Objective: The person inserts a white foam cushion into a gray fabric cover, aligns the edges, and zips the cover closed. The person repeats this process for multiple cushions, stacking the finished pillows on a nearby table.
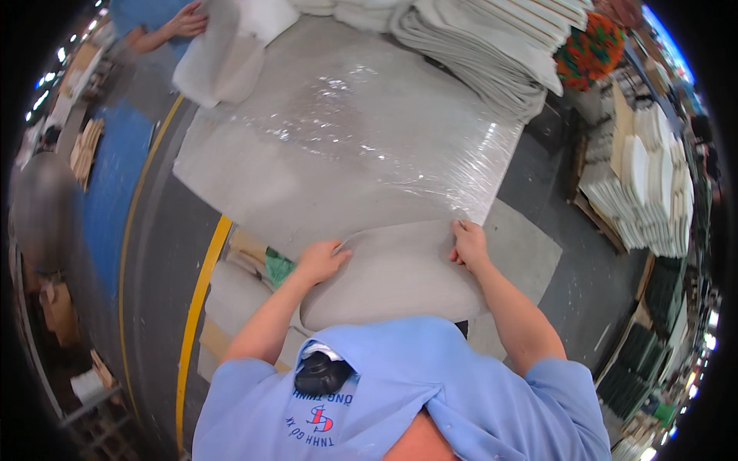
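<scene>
A light grey padded sheet (396, 273) hangs in front of my body, its far edge held up between both hands. My left hand (323, 260) is closed on its left corner. At the right corner, my right hand (468, 244) pinches the same edge. Just beyond lies a table (254, 184) with a grey top, partly covered by shiny clear plastic film (330, 123). The sheet's lower part curves down against my blue shirt.
Stacked grey-white sheets (477, 54) stand at the table's far right. A co-worker's hand (187, 21) holds another sheet (223, 61) at the far left. More white stacks (642, 180) sit on a pallet to the right. A yellow floor line (201, 307) runs at left.
</scene>
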### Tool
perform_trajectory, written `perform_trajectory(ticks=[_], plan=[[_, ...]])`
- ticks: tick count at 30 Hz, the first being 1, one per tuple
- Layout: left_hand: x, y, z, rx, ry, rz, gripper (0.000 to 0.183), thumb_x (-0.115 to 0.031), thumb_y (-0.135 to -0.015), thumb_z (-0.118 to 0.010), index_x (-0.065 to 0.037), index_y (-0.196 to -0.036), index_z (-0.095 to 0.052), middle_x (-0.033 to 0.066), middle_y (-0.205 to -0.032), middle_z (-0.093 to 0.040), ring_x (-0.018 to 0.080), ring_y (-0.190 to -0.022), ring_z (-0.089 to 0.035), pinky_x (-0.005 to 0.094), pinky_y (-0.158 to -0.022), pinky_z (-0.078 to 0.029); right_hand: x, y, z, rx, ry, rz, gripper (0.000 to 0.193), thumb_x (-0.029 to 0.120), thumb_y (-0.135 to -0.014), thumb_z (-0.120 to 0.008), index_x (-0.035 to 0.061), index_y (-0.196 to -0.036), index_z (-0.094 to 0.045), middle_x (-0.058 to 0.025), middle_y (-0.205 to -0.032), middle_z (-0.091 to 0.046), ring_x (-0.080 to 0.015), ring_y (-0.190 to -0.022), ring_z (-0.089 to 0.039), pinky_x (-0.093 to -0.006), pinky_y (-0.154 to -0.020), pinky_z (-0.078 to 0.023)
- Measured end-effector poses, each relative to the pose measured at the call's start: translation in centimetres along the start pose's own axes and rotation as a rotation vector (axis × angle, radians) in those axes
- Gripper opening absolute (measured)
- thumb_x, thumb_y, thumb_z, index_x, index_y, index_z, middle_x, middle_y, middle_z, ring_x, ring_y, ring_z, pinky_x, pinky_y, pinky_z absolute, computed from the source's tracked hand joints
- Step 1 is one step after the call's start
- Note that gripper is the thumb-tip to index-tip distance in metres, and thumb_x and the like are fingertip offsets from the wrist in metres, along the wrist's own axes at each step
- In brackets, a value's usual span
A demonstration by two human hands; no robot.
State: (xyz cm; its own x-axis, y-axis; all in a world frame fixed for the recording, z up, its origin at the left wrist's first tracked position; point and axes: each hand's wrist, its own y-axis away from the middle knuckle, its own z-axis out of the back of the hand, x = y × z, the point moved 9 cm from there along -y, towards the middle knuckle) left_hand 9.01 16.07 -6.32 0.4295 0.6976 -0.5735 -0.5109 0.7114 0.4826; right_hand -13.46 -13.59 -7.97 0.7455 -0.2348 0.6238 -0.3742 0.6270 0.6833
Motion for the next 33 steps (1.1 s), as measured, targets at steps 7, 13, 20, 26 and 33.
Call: perform_trajectory(ticks=[7, 13, 20, 26, 33], plan=[[0.7, -0.2, -0.4, -0.16, -0.079, 0.084, 0.035, -0.04, -0.108, -0.054, -0.009, -0.102, -0.068, 0.022, -0.09, -0.071, 0.0454, -0.091, -0.069, 0.0555, -0.076, -0.051, -0.4, -0.5, -0.4, -0.046, 0.11, 0.019, 0.035, 0.031, -0.11, -0.054, -0.0005, -0.106, -0.068, -0.0078, -0.057, -0.057, -0.0177, -0.04, -0.057, -0.035, -0.036, -0.04], [0.6, 0.6, 1.2, -0.349, 0.001, -0.048, 0.037, -0.042, -0.106, -0.056, -0.007, -0.101, -0.067, 0.0191, -0.085, -0.072, 0.0437, -0.085, -0.069, 0.0534, -0.072, -0.051, 0.8, 0.4, -0.7, 0.032, 0.179, 0.019, 0.029, 0.028, -0.109, -0.056, 0.0029, -0.12, -0.067, -0.0111, -0.077, -0.069, -0.0151, -0.048, -0.061, -0.032, -0.04, -0.043], [12.4, 11.0, 2.2, -0.377, 0.18, 0.407, 0.032, -0.033, -0.097, -0.066, -0.004, -0.109, -0.075, 0.0191, -0.092, -0.076, 0.0345, -0.087, -0.074, 0.0449, -0.08, -0.057, 5.1, 13.9, 2.1, 0.795, 0.413, 0.468, 0.071, 0.006, -0.089, -0.078, 0.016, -0.154, -0.051, -0.0073, -0.155, -0.052, -0.0263, -0.133, -0.058, -0.0419, -0.107, -0.051], [7.0, 12.9, -8.2, 0.039, 0.899, 0.189, 0.029, -0.011, -0.09, -0.074, -0.004, -0.118, -0.076, 0.0091, -0.101, -0.079, 0.0242, -0.089, -0.074, 0.0385, -0.081, -0.06, 6.3, 22.5, -1.8, 0.34, 0.989, 1.03, 0.075, 0.009, -0.075, -0.085, 0.0146, -0.145, -0.059, -0.0111, -0.149, -0.057, -0.0356, -0.135, -0.056, -0.0467, -0.106, -0.05], [1.4, 7.6, -1.9, -0.013, 0.962, 0.175, 0.043, -0.018, -0.098, -0.068, -0.004, -0.139, -0.064, 0.0102, -0.129, -0.07, 0.0189, -0.108, -0.067, 0.0374, -0.09, -0.054, 13.4, 18.8, -2.7, 0.041, 0.765, 0.803, 0.053, 0.015, -0.078, -0.086, 0.0067, -0.127, -0.068, -0.0179, -0.108, -0.076, -0.0394, -0.099, -0.073, -0.0474, -0.088, -0.057]])
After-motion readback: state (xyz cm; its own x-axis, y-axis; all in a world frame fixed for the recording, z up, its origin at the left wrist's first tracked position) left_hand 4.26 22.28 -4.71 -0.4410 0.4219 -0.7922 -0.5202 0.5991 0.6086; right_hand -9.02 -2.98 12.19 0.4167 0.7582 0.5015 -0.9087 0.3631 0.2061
